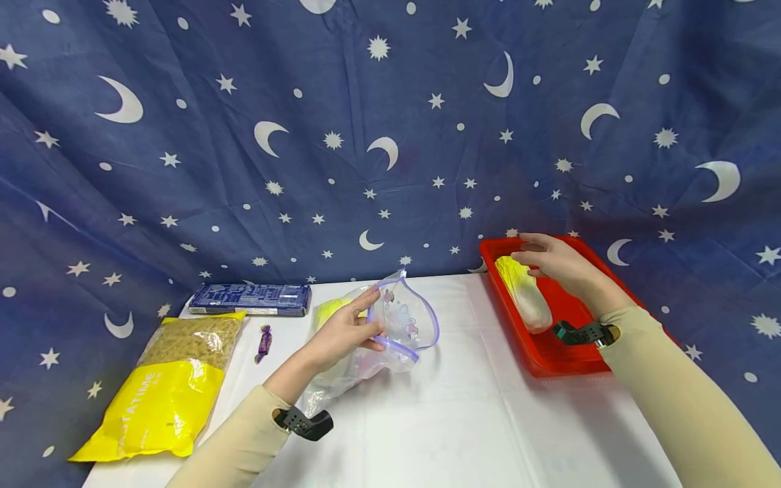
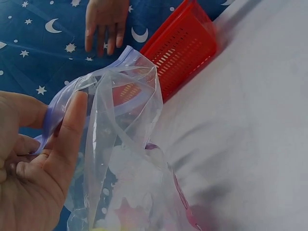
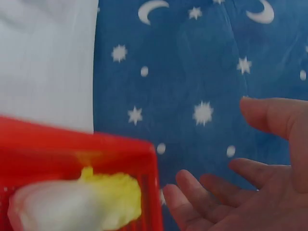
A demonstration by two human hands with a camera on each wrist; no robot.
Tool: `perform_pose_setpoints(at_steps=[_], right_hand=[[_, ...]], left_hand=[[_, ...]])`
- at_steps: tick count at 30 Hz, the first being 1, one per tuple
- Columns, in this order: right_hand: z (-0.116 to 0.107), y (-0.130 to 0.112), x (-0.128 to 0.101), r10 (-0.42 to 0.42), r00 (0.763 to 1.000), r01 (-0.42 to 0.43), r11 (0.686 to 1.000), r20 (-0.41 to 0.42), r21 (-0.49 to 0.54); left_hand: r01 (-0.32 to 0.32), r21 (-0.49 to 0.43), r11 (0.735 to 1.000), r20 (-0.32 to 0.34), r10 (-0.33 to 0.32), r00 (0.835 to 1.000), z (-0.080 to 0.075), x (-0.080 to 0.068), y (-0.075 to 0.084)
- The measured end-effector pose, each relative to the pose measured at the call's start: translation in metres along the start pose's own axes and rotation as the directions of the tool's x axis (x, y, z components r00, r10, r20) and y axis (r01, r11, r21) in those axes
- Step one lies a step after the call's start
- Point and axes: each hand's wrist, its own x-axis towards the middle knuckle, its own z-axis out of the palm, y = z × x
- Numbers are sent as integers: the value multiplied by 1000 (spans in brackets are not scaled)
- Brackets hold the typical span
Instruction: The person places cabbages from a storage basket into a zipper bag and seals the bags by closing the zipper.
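My left hand [image 1: 348, 333] grips the purple-edged mouth of a clear zip bag [image 1: 405, 315], its fingers and thumb curled on the rim. The bag's mouth gapes toward the right, and something yellow-green [image 1: 329, 310] shows through its plastic. Over the red basket [image 1: 533, 362] hovers my right hand [image 1: 564, 268], fingers spread and holding nothing. In the basket, close below that hand, lies a napa cabbage [image 1: 527, 298] with yellow leaves and a white base. The right wrist view shows the same cabbage [image 3: 72, 204] beside the open palm.
At the left lies a yellow pasta bag [image 1: 161, 400]. Behind it is a flat dark-blue box [image 1: 250, 299], with a small purple-wrapped candy [image 1: 264, 343] in front. A blue curtain [image 1: 390, 135] with moons and stars hangs along the back of the white table [image 1: 464, 420].
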Motion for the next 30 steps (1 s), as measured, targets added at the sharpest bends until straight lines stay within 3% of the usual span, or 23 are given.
perform_pose_setpoints(at_steps=[15, 23, 30], right_hand=[[-29, 48, 15, 133, 991, -132, 990, -21, 50], [-37, 66, 22, 200, 979, -202, 973, 29, 109], [-44, 81, 25, 269, 961, -274, 956, 57, 102]], left_hand=[[31, -8, 999, -6, -31, 999, 0, 0, 0], [47, -27, 999, -4, -47, 999, -1, 0, 0], [52, -23, 998, 6, -52, 999, -2, 0, -1]])
